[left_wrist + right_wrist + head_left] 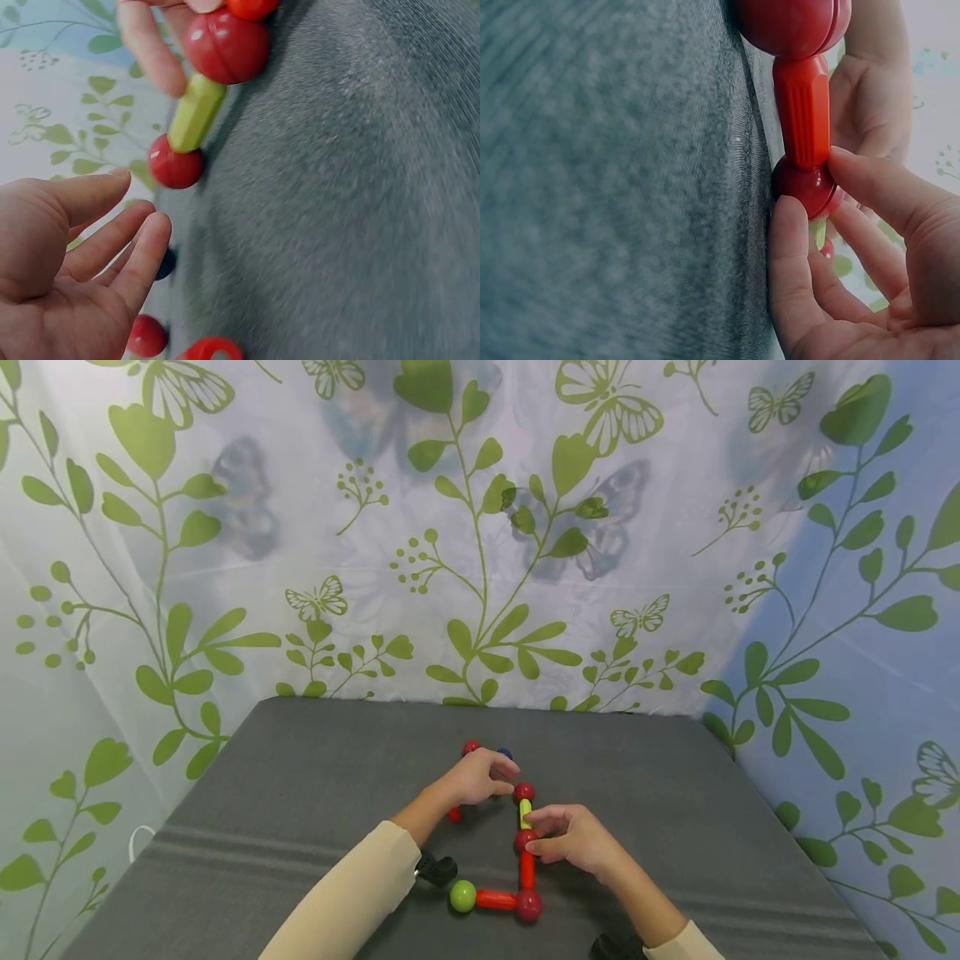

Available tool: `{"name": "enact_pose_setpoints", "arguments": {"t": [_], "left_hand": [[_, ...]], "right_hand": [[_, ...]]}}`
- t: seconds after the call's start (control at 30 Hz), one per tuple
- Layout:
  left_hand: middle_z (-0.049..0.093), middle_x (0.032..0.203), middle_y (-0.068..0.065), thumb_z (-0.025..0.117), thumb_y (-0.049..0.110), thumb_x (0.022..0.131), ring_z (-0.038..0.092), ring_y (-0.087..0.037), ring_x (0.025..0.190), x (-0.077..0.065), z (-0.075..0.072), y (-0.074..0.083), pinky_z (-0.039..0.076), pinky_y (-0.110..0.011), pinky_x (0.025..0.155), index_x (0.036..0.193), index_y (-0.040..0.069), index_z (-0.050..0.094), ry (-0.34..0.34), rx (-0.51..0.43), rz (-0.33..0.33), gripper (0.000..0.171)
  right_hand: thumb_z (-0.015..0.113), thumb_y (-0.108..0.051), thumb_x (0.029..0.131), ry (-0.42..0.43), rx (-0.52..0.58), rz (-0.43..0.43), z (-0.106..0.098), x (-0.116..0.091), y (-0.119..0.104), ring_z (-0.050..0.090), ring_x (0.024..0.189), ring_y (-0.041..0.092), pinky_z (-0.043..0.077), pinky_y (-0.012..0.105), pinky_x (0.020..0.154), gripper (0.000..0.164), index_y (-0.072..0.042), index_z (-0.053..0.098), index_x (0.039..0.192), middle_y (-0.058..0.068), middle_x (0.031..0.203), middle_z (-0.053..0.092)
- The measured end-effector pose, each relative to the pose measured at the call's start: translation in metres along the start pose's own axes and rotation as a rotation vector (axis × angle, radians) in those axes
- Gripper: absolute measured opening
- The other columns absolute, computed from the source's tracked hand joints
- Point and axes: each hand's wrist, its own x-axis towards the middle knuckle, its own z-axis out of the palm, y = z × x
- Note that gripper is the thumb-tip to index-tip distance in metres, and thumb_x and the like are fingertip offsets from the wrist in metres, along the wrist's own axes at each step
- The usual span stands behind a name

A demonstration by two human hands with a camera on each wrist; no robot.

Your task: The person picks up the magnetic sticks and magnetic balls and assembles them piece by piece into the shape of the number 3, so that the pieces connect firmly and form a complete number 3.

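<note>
Ball-and-rod chain point(528, 870): your right hand point(577, 841) pinches its middle ball point(804, 184); your left hand point(477, 777), fingers relaxed, holds nothing. Twisting that ball could pop the yellow-green rod point(196, 112) loose.

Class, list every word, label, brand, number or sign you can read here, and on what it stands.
No text can be read in any view.
The green ball, red rods and yellow-green rod show no lettering.
The patterned curtain shows only plants and butterflies.
The black wrist devices are too small to tell.
</note>
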Motion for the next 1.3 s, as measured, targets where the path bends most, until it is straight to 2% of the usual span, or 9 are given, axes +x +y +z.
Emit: {"name": "enact_pose_setpoints", "arguments": {"t": [0.07, 0.27, 0.4, 0.6, 0.77, 1.07, 1.3], "left_hand": [[0.075, 0.114, -0.004, 0.075, 0.015, 0.094, 0.070, -0.020, 0.106, -0.005, -0.006, -0.003, 0.058, -0.032, 0.085, 0.125, 0.007, 0.071, 0.021, -0.003, 0.014, 0.032], [0.075, 0.110, -0.003, 0.073, 0.016, 0.096, 0.069, -0.019, 0.102, -0.031, -0.025, -0.007, 0.058, -0.037, 0.091, 0.121, 0.009, 0.073, 0.103, -0.047, 0.029, 0.026], [0.074, 0.109, -0.002, 0.073, 0.014, 0.096, 0.068, -0.017, 0.100, -0.047, -0.033, -0.015, 0.057, -0.038, 0.092, 0.119, 0.010, 0.074, 0.166, -0.044, 0.009, 0.023], [0.075, 0.105, -0.003, 0.073, 0.010, 0.094, 0.068, -0.018, 0.096, -0.067, -0.034, -0.025, 0.057, -0.041, 0.089, 0.113, 0.006, 0.074, 0.293, -0.037, -0.077, 0.020], [0.074, 0.108, -0.007, 0.074, 0.009, 0.093, 0.068, -0.023, 0.100, -0.080, -0.034, -0.030, 0.056, -0.046, 0.092, 0.112, 0.006, 0.075, 0.353, -0.035, -0.142, 0.020], [0.069, 0.112, -0.012, 0.082, 0.008, 0.086, 0.064, -0.027, 0.102, -0.094, -0.036, -0.039, 0.054, -0.047, 0.091, 0.112, 0.008, 0.075, 0.355, 0.009, -0.176, 0.027], [0.069, 0.107, -0.008, 0.089, 0.006, 0.077, 0.062, -0.022, 0.094, -0.100, -0.038, -0.048, 0.053, -0.038, 0.077, 0.111, 0.012, 0.075, 0.276, -0.010, -0.204, 0.037]], "right_hand": [[0.084, -0.013, 0.085, 0.004, -0.003, 0.006, 0.000, 0.001, 0.001, 0.072, 0.088, 0.020, 0.063, 0.039, 0.077, 0.048, 0.001, 0.068, 0.128, 0.012, 0.109, 0.073], [0.084, -0.014, 0.085, 0.013, -0.007, 0.015, 0.000, 0.000, 0.002, 0.071, 0.091, 0.019, 0.063, 0.038, 0.078, 0.045, -0.001, 0.070, 0.126, 0.012, 0.113, 0.073], [0.084, -0.014, 0.085, 0.006, -0.012, 0.007, -0.001, -0.001, 0.002, 0.071, 0.092, 0.019, 0.063, 0.038, 0.078, 0.045, -0.001, 0.070, 0.126, 0.012, 0.114, 0.073], [0.084, -0.013, 0.084, -0.001, -0.016, 0.000, 0.000, -0.002, 0.002, 0.072, 0.091, 0.018, 0.063, 0.037, 0.078, 0.044, -0.001, 0.071, 0.124, 0.012, 0.113, 0.073], [0.085, -0.014, 0.084, -0.004, -0.028, 0.004, 0.001, -0.005, 0.002, 0.071, 0.087, 0.019, 0.062, 0.036, 0.078, 0.043, -0.002, 0.072, 0.123, 0.011, 0.111, 0.073], [0.084, -0.013, 0.083, -0.022, -0.016, -0.017, 0.002, -0.006, 0.007, 0.071, 0.085, 0.018, 0.062, 0.035, 0.075, 0.043, -0.001, 0.072, 0.123, 0.010, 0.109, 0.074], [0.084, -0.013, 0.084, -0.024, -0.013, -0.008, 0.002, -0.008, 0.006, 0.071, 0.086, 0.018, 0.062, 0.035, 0.076, 0.043, -0.001, 0.071, 0.123, 0.011, 0.110, 0.074]]}}
